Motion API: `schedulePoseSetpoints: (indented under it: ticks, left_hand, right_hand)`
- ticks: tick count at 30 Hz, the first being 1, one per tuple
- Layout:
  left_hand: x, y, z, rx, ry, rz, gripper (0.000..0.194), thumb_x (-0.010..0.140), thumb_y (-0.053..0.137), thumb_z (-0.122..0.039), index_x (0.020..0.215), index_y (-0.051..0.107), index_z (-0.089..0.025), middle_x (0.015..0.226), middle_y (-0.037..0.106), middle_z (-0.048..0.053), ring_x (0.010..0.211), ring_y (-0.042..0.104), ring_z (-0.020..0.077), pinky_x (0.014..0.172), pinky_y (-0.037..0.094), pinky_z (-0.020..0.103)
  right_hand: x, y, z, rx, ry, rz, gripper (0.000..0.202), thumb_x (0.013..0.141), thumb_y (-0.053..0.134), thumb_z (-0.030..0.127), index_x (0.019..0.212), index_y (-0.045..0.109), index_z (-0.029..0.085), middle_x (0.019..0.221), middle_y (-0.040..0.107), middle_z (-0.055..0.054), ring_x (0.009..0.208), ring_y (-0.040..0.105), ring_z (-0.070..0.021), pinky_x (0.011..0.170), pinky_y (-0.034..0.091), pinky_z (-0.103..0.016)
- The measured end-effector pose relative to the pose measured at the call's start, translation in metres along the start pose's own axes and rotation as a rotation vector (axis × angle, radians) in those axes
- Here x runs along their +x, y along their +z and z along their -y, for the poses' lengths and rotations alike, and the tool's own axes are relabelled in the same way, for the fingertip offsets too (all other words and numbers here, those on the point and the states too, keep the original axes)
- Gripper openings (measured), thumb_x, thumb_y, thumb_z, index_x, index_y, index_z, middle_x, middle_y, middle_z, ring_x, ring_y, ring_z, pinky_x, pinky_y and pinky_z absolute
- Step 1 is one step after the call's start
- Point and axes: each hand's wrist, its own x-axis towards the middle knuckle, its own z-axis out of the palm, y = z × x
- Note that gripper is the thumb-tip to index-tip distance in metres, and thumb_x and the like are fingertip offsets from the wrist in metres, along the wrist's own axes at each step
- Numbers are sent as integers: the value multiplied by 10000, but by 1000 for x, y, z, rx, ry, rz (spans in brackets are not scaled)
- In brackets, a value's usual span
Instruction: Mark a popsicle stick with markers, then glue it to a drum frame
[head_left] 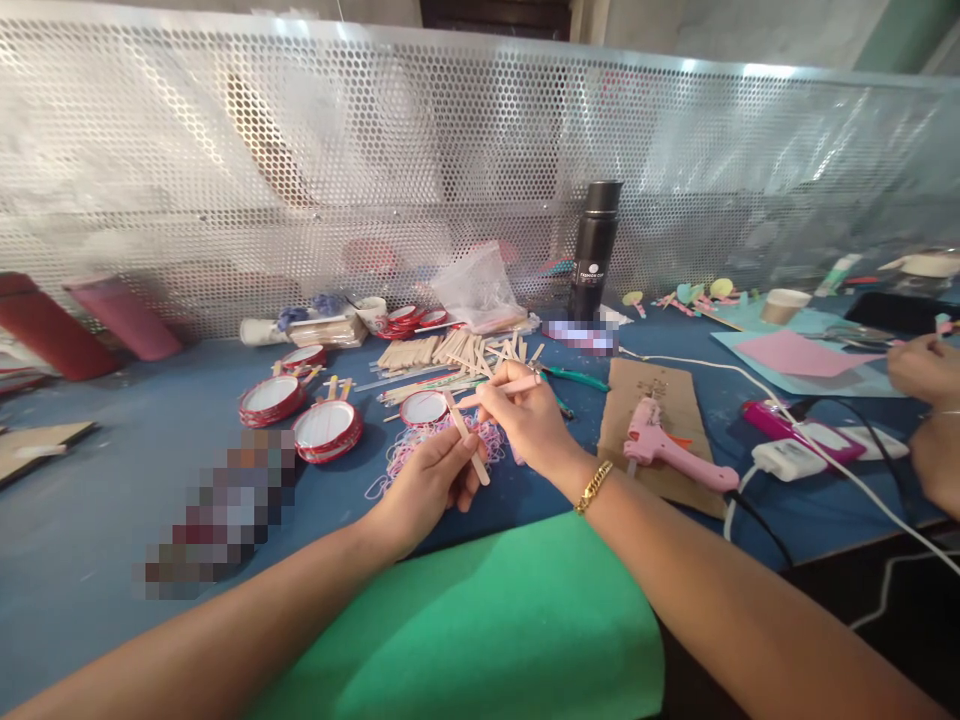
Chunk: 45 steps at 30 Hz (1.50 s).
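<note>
"Head view: how is the left hand (431, 467) set?"

"Thumb and fingers pinch a flat wooden craft stick (481, 470) by its lower half, likely leaving the upper end free. Pastel, stringy loops (397, 455) lie just beyond that hand."

"And the right hand (529, 415)?"

"Pinching a slim, pinkish rod (517, 386); pen or stick, I cannot tell. Its tip points at the craft stick's upper end, contact unclear."

"What surrounds them?"

"Left of the left hand, red-rimmed discs (326, 427) with pale, flat tops. Beyond both hands, loose sticks (409, 352). Right of the right hand, a pink glue gun (675, 460) rests on brown cardboard (619, 385), perhaps protecting the blue table (75, 560)."
</note>
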Motion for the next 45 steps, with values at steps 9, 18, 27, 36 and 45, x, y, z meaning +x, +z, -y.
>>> schedulePoseSetpoints:
  ticks: [9, 18, 27, 36, 45]
  left_hand:
    - [0, 1, 1, 23, -7, -10, 362, 921, 514, -507, 750, 567, -192, 518, 537, -57, 403, 452, 79, 420, 252, 212]
    - [1, -1, 2, 28, -4, -9, 355, 936, 502, -487, 754, 570, -190, 514, 539, -60, 402, 455, 73, 415, 256, 205]
    - [1, 0, 2, 25, 8, -7, 344, 948, 492, -464, 763, 565, -184, 513, 532, -62, 399, 452, 68, 410, 256, 199]
    - [0, -1, 3, 26, 9, 0, 350, 947, 488, -470, 764, 567, -182, 515, 534, -62, 403, 451, 65, 410, 258, 195]
    - [1, -1, 2, 23, 6, -7, 352, 940, 491, -481, 774, 570, -181, 526, 538, -58, 408, 456, 69, 411, 257, 198]
  right_hand:
    - [1, 0, 2, -3, 23, -11, 208, 859, 591, 317, 689, 527, 214, 588, 607, 24, 554, 563, -128, 559, 443, -245]
    - [0, 1, -1, 5, 10, -20, 205, 856, 598, 295, 682, 531, 209, 582, 598, 26, 562, 569, -132, 560, 443, -247]
    - [1, 0, 1, -6, 19, -27, 206, 858, 594, 293, 683, 526, 210, 573, 593, 28, 556, 563, -131, 561, 441, -246]
    - [2, -2, -1, -13, 14, -43, 199, 849, 598, 288, 679, 533, 206, 577, 595, 27, 544, 543, -122, 560, 435, -240]
    - [2, -1, -1, -31, 8, -45, 196, 844, 598, 289, 676, 539, 205, 573, 595, 27, 537, 539, -122, 550, 426, -239]
